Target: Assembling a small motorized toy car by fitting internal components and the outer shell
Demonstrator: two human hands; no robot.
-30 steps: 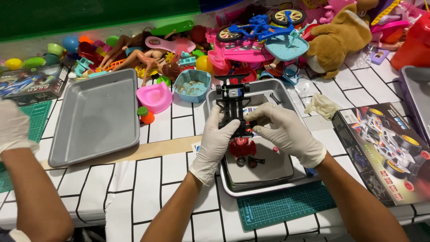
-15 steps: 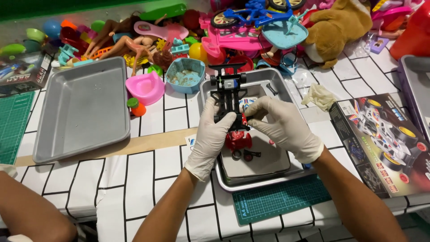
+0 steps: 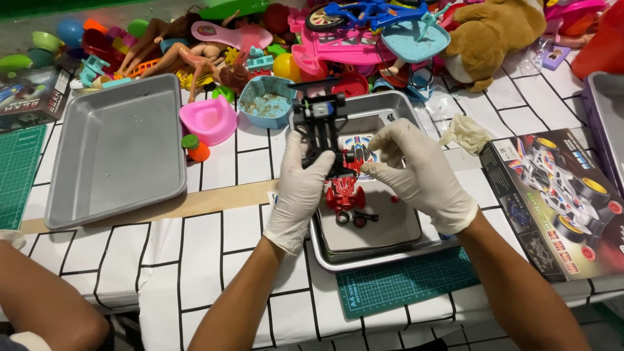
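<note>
Both my hands wear white gloves and work over a metal tray (image 3: 364, 255). My left hand (image 3: 302, 185) grips a black toy car chassis (image 3: 322, 130), holding it upright above the tray. My right hand (image 3: 416, 172) pinches a small wheel part (image 3: 359, 154) at the chassis's lower right side. Below the chassis, a red toy car body (image 3: 344, 193) lies in the tray beside a black axle with two wheels (image 3: 354, 218) and a small red piece (image 3: 394, 199).
An empty metal tray (image 3: 114, 153) lies to the left. A pile of plastic toys, dolls and a plush animal (image 3: 491, 36) fills the back. A toy car kit box (image 3: 559, 195) sits right. Green cutting mats (image 3: 403, 286) lie under the tray and at far left. Another person's arm (image 3: 45, 299) is at bottom left.
The view has shifted slightly. My hands have stayed over the tray, still working the small part against the chassis. The other person's gloved hand at left has dropped out of sight.
</note>
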